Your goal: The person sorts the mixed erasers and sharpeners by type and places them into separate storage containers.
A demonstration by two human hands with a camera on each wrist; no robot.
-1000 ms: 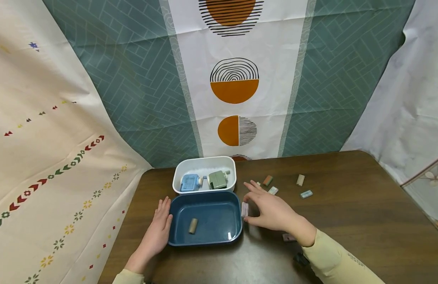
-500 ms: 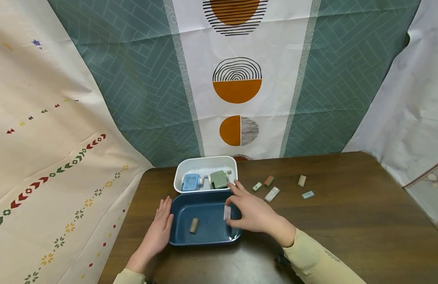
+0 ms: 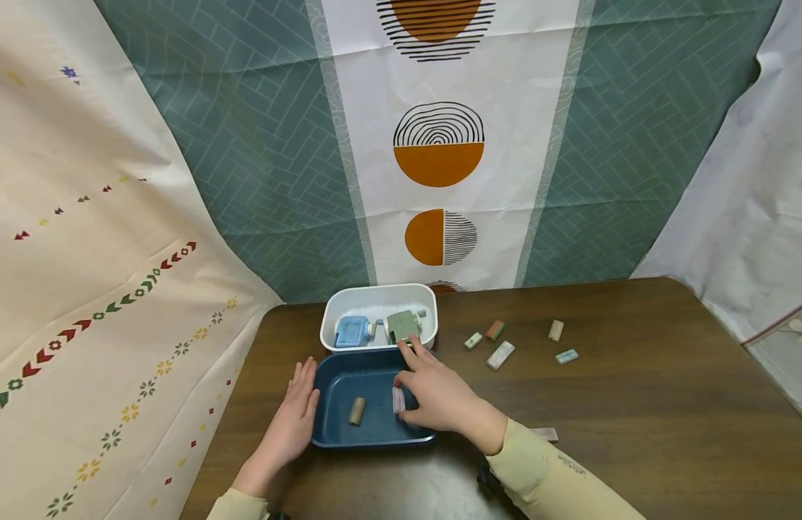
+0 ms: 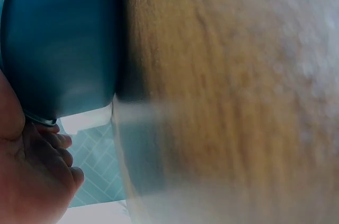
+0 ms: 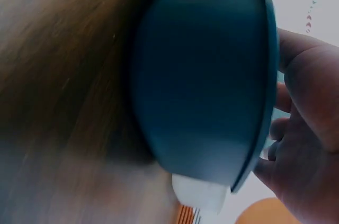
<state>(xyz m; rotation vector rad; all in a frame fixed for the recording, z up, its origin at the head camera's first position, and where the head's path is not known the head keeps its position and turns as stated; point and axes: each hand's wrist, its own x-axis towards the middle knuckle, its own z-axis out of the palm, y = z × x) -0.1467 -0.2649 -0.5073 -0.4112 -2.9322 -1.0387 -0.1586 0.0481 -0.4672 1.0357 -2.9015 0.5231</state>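
My right hand [image 3: 439,393] pinches a small pale lilac striped block [image 3: 398,400] between thumb and fingers, over the right half of a dark blue tray [image 3: 336,383]. I cannot tell whether the block touches the tray's floor. Inside the tray, a brownish-olive block [image 3: 357,411] lies to the left of it. Against the tray's left rim rests my left hand [image 3: 293,415], its fingers straight and pointing away from me. Both wrist views show the outer wall of the blue tray [image 4: 63,44] close up; the held block is hidden there.
Behind the blue tray stands a white tray [image 3: 381,295] with a light blue object [image 3: 352,331] and a green object [image 3: 403,326]. On the table to the right lie several small blocks, among them a white one [image 3: 501,356] and an orange-brown one [image 3: 495,330]. A pinkish block [image 3: 546,434] lies by the right sleeve.
The right hand has carried the lilac block leftward, from beside the blue tray's right edge to over its inside. My left hand has stayed at the left rim.
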